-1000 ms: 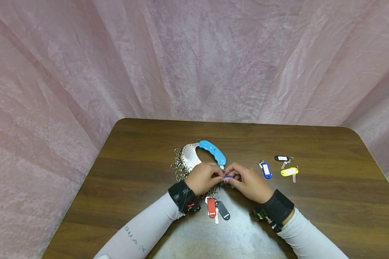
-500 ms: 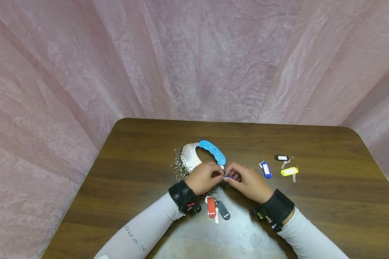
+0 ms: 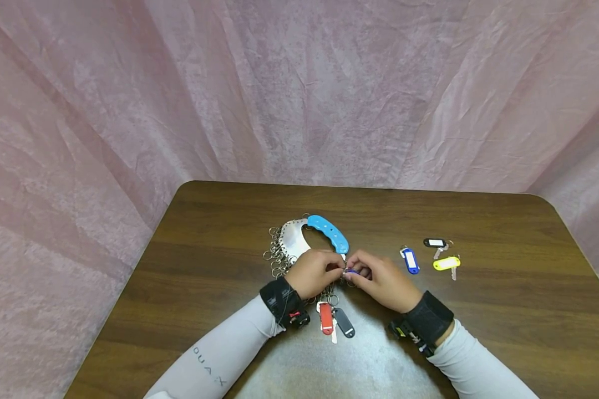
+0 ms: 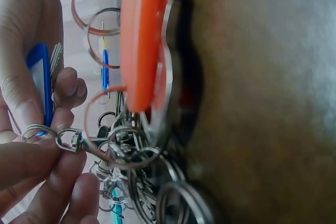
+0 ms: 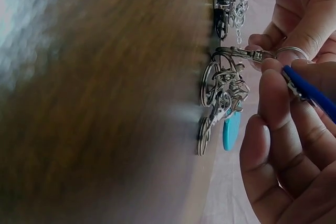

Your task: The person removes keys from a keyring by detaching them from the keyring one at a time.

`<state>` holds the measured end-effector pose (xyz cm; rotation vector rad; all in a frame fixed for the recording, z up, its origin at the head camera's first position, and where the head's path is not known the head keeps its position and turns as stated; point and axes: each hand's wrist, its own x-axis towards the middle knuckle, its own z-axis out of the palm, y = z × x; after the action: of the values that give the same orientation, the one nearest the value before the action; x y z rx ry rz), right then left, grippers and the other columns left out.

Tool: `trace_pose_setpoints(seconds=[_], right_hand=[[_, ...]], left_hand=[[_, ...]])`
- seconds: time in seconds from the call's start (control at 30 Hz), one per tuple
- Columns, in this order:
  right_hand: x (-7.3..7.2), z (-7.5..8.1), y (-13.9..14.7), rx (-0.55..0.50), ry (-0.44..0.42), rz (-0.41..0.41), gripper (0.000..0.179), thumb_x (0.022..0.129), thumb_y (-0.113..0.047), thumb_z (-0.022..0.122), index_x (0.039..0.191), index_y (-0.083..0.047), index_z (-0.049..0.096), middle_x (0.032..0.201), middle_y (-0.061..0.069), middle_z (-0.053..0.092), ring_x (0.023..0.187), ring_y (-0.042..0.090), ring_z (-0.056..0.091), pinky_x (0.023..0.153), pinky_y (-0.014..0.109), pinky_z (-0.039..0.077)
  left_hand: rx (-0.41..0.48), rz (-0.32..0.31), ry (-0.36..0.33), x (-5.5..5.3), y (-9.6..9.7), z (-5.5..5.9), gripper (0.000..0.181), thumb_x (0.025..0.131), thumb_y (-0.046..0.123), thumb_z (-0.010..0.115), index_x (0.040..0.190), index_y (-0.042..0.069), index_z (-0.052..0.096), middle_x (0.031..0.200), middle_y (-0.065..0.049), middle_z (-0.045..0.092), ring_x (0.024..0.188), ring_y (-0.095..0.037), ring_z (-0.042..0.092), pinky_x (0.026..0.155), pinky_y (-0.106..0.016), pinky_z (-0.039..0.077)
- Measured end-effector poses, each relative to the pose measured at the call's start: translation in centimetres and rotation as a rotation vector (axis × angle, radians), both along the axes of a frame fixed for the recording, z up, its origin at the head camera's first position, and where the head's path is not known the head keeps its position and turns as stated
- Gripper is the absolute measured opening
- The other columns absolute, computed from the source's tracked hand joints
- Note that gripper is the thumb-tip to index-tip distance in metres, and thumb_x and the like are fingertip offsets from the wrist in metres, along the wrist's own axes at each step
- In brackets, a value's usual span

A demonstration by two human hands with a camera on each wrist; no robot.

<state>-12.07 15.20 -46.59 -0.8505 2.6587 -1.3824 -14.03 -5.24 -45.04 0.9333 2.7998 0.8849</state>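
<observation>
A crescent metal key holder (image 3: 293, 239) with a light-blue handle (image 3: 328, 233) lies on the table, its curved edge lined with clips and rings. At its near end my left hand (image 3: 311, 273) pinches a split ring (image 4: 38, 127) beside a swivel clip (image 4: 76, 139). Facing it, my right hand (image 3: 389, 282) holds a blue key tag (image 4: 40, 85) with a key, close against that ring. Whether the key or tag is threaded onto the ring, I cannot tell. Just below the hands, a red key tag (image 3: 326, 318) and a dark grey key tag (image 3: 344, 323) hang from the holder's rings.
On the table (image 3: 509, 305) to the right lie another blue key tag (image 3: 410, 261), a black key tag (image 3: 435, 243) and a yellow key tag (image 3: 446, 263), each with a key. A pink curtain (image 3: 329, 94) hangs behind the table's far edge.
</observation>
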Motion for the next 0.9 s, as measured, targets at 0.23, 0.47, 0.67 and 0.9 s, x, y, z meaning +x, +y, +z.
trace_pose_setpoints(seconds=[0.23, 0.47, 0.67, 0.9], right_hand=[[0.00, 0.14, -0.06, -0.008, -0.023, 0.001, 0.010, 0.094, -0.016, 0.071, 0.101, -0.015, 0.065, 0.085, -0.007, 0.071, 0.075, 0.002, 0.066, 0.068, 0.022, 0.055], [0.04, 0.20, -0.05, -0.019, -0.037, 0.002, 0.010, 0.094, -0.014, 0.071, 0.101, -0.015, 0.064, 0.085, -0.006, 0.071, 0.075, 0.003, 0.066, 0.067, 0.023, 0.055], [0.04, 0.20, -0.07, -0.018, -0.045, -0.002, 0.010, 0.093, -0.013, 0.072, 0.099, -0.015, 0.064, 0.084, -0.005, 0.071, 0.074, 0.002, 0.065, 0.066, 0.022, 0.054], [0.02, 0.25, -0.12, -0.010, -0.050, -0.003, 0.010, 0.093, -0.012, 0.072, 0.099, -0.015, 0.064, 0.084, -0.004, 0.071, 0.074, 0.002, 0.064, 0.066, 0.022, 0.053]], left_hand=[[-0.007, -0.019, 0.017, 0.15, 0.02, 0.09, 0.006, 0.093, 0.017, 0.069, 0.090, 0.015, 0.074, 0.086, 0.003, 0.071, 0.078, -0.009, 0.062, 0.074, -0.026, 0.050], [-0.009, -0.029, 0.028, 0.13, 0.10, 0.04, 0.006, 0.093, 0.016, 0.069, 0.089, 0.015, 0.073, 0.086, 0.003, 0.070, 0.078, -0.009, 0.062, 0.073, -0.026, 0.050], [-0.023, -0.036, 0.029, 0.03, 0.12, -0.17, 0.006, 0.094, 0.016, 0.069, 0.090, 0.016, 0.073, 0.086, 0.004, 0.070, 0.077, -0.006, 0.059, 0.071, -0.022, 0.048], [-0.034, -0.033, 0.029, 0.01, 0.13, -0.16, 0.006, 0.094, 0.017, 0.068, 0.090, 0.017, 0.073, 0.087, 0.005, 0.070, 0.077, -0.006, 0.059, 0.072, -0.022, 0.048]])
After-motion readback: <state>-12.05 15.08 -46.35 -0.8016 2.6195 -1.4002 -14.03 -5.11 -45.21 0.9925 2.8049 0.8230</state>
